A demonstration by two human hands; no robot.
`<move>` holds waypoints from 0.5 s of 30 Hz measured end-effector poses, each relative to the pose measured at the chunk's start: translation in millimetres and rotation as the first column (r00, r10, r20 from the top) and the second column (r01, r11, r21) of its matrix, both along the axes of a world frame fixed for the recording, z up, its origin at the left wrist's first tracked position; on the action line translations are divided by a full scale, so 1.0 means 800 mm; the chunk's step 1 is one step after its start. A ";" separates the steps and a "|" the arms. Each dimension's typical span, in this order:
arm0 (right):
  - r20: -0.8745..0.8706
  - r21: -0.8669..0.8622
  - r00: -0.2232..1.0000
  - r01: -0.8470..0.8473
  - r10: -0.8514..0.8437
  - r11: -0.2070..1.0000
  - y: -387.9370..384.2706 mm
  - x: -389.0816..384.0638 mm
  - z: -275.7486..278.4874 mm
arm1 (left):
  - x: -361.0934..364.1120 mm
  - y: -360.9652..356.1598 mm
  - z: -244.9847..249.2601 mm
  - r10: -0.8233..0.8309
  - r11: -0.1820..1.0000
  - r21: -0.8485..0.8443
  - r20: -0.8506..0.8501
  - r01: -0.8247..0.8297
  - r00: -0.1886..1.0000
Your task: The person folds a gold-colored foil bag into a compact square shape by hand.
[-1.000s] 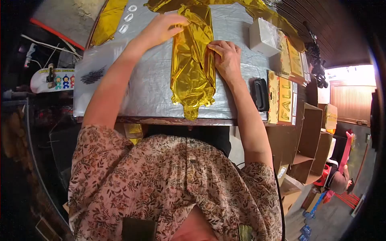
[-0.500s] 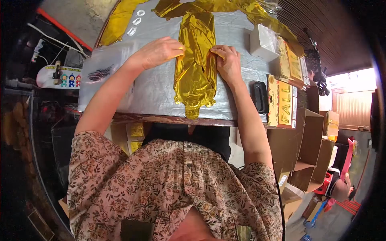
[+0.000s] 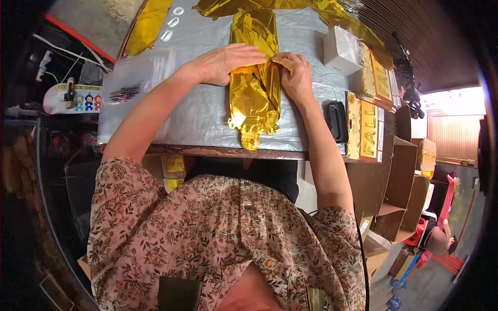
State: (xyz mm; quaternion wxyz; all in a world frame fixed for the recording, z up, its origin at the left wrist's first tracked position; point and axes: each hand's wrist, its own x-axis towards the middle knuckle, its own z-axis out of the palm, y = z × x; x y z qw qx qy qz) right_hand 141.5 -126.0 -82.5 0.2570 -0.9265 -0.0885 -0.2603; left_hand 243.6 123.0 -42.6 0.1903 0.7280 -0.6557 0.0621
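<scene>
A gold foil piece lies lengthwise on the silver-covered table, folded and creased, its narrow tab near the front edge. My left hand rests flat across its upper middle, fingers stretched out to the right. At the foil's right edge my right hand pinches the foil between thumb and fingers. The two hands' fingertips are close together over the foil.
More gold foil lies along the far edge. A white box, a black tray and boxes marked FALL stand at the right. Clear plastic bags lie left. Cardboard boxes and a person are beyond.
My left hand has moved right from the foil's left edge onto its middle and flattened out. The foil's left side is folded inward. My right hand stays at the right edge.
</scene>
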 end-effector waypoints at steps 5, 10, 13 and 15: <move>0.002 0.005 0.999 -0.046 0.046 0.999 -0.009 0.004 -0.005 | 0.004 0.002 -0.021 -0.025 0.999 0.040 -0.173 0.032 0.985; -0.070 0.274 0.978 -0.170 0.196 0.946 -0.021 0.018 -0.013 | 0.000 0.004 -0.010 0.039 0.999 -0.004 -0.481 -0.047 0.876; -0.288 0.355 0.941 -0.066 0.177 0.933 -0.016 0.002 0.019 | 0.003 0.013 0.010 0.178 0.984 0.138 -0.657 -0.115 0.733; -0.298 0.395 0.940 -0.038 0.167 0.918 -0.014 0.005 0.013 | -0.001 0.017 0.030 0.459 0.888 0.393 -0.745 -0.238 0.484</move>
